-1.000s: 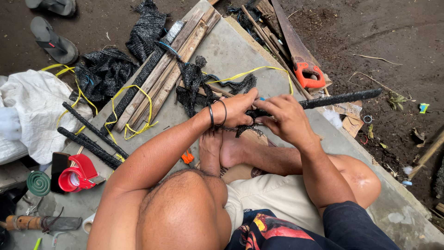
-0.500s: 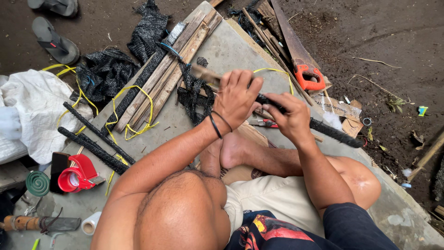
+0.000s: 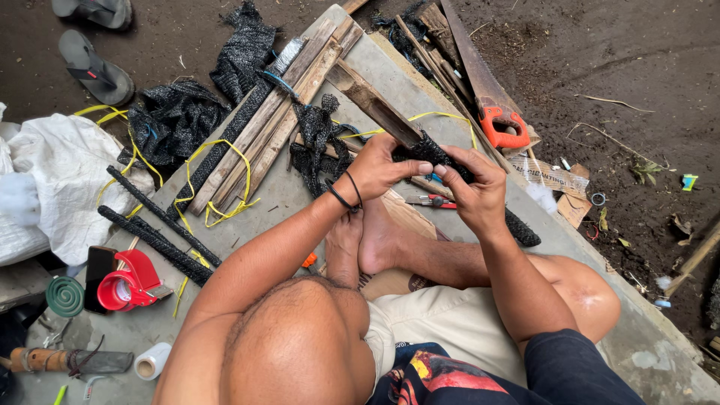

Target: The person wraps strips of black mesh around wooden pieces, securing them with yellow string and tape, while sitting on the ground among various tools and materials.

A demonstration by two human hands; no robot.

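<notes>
A long bamboo slat (image 3: pixel 375 103), partly wrapped in black mesh netting (image 3: pixel 517 225), slants from upper left to lower right in front of me. My left hand (image 3: pixel 382 165) grips the slat where the bare bamboo meets the netting. My right hand (image 3: pixel 474 187) holds the wrapped part just beside it, fingers pressing the netting. A black band circles my left wrist. My bare feet (image 3: pixel 367 236) rest on the grey slab below the hands. A loose wad of black netting (image 3: pixel 315 139) lies just left of my left hand.
Bamboo slats tied with yellow cord (image 3: pixel 255 142) and two mesh-wrapped sticks (image 3: pixel 154 225) lie to the left. A saw with an orange handle (image 3: pixel 499 124), red tape dispenser (image 3: pixel 127 285), white sack (image 3: pixel 60 172), sandals (image 3: pixel 94 71) and a cutter (image 3: pixel 431 201) surround me. Dirt ground is right.
The slat has swung from nearly level to a steep slant, its bare end now up left. Both hands shifted along it and still hold it.
</notes>
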